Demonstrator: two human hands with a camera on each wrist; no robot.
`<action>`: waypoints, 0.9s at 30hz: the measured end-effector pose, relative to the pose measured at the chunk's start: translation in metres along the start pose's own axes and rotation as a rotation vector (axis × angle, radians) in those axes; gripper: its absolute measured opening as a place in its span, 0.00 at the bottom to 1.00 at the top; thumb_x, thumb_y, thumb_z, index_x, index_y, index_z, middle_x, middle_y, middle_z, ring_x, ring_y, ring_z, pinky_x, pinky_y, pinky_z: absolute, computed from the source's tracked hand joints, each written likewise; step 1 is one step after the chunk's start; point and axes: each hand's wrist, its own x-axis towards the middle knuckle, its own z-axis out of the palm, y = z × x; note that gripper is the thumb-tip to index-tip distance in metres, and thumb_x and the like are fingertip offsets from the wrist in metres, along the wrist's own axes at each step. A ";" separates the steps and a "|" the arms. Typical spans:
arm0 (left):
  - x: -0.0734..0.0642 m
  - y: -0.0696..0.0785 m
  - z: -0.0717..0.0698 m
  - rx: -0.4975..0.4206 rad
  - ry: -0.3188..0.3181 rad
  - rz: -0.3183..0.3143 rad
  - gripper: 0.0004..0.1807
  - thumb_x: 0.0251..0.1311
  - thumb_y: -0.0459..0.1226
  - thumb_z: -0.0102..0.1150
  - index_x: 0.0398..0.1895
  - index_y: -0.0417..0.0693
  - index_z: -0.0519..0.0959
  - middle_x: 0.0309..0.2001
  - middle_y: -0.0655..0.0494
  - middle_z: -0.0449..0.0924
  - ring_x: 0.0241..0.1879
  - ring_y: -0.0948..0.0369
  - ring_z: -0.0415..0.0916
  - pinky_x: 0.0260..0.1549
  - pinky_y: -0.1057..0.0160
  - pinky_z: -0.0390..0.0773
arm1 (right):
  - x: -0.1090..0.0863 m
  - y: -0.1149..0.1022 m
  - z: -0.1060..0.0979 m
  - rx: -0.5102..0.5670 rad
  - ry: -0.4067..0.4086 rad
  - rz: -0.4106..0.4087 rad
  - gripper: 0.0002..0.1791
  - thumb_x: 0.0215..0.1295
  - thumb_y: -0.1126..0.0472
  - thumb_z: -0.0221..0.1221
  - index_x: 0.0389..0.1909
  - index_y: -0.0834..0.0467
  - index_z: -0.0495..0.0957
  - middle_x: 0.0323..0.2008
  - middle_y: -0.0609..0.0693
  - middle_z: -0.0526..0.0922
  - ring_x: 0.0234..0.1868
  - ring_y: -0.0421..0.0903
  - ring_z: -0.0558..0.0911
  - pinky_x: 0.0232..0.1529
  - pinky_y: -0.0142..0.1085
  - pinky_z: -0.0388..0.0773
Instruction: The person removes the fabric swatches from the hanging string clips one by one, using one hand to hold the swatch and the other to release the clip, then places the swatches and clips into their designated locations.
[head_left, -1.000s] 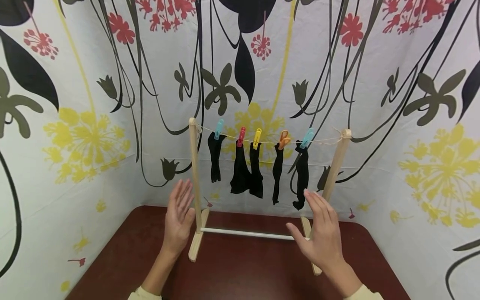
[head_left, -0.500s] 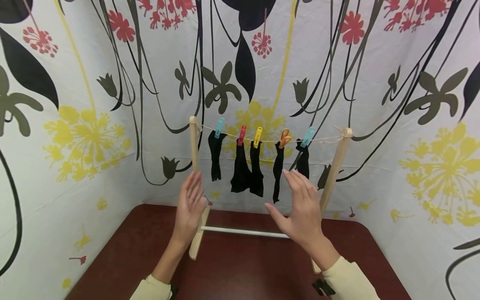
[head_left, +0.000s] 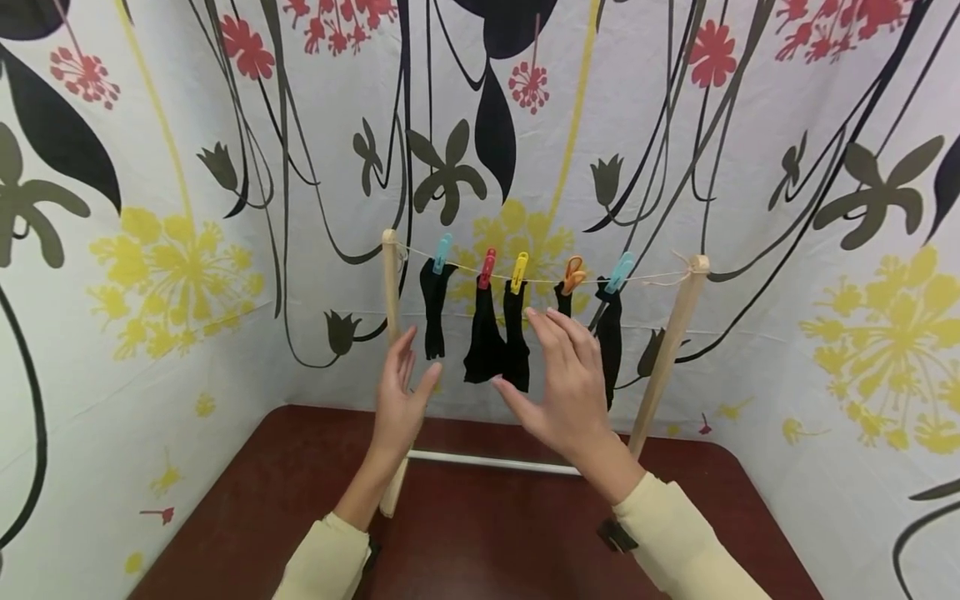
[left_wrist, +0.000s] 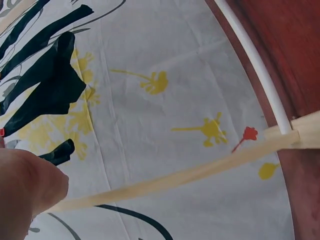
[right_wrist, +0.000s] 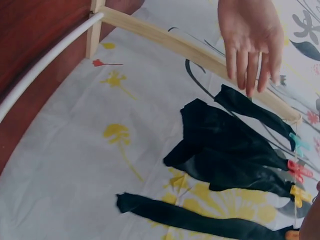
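Observation:
A string (head_left: 465,268) runs between two wooden posts. Black cloth pieces hang from it by a left blue clothespin (head_left: 443,252), a red clothespin (head_left: 487,267), a yellow clothespin (head_left: 519,272), an orange clothespin (head_left: 574,275) and a right blue clothespin (head_left: 619,272). My left hand (head_left: 400,404), fingers extended, is in front of the left post (head_left: 391,283), near the leftmost black cloth (head_left: 434,312). Holding nothing, my right hand (head_left: 567,396) partly covers the right-hand cloths. The right wrist view shows the left hand (right_wrist: 254,42) beside the middle black cloth (right_wrist: 220,145).
The rack's right post (head_left: 667,354) leans outward. A white rod (head_left: 491,461) joins the posts low down, above the dark red table (head_left: 465,542). Behind and to both sides hangs a white flower-printed curtain (head_left: 307,275).
Both hands have moved inward and slightly up, closer together in front of the rack. The hanging cloths and clothespins keep their places.

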 end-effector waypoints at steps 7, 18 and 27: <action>0.009 -0.005 0.010 0.008 0.018 -0.055 0.41 0.78 0.40 0.58 0.86 0.58 0.48 0.85 0.64 0.53 0.86 0.61 0.47 0.85 0.54 0.50 | 0.027 -0.004 0.016 -0.086 -0.081 -0.037 0.51 0.63 0.38 0.73 0.80 0.59 0.64 0.71 0.58 0.76 0.76 0.60 0.69 0.78 0.58 0.63; 0.018 -0.008 0.012 0.030 0.049 -0.112 0.41 0.75 0.42 0.64 0.83 0.47 0.55 0.83 0.46 0.59 0.83 0.52 0.58 0.80 0.43 0.62 | 0.077 -0.009 0.043 -0.173 -0.137 -0.077 0.48 0.64 0.39 0.72 0.79 0.56 0.66 0.71 0.56 0.77 0.77 0.55 0.68 0.77 0.52 0.65; 0.027 -0.015 0.024 0.014 0.151 -0.168 0.34 0.75 0.46 0.64 0.78 0.45 0.67 0.75 0.46 0.74 0.75 0.51 0.73 0.73 0.45 0.74 | 0.113 -0.018 0.049 -0.238 -0.199 0.025 0.41 0.72 0.34 0.62 0.73 0.58 0.72 0.66 0.58 0.82 0.74 0.56 0.73 0.76 0.52 0.66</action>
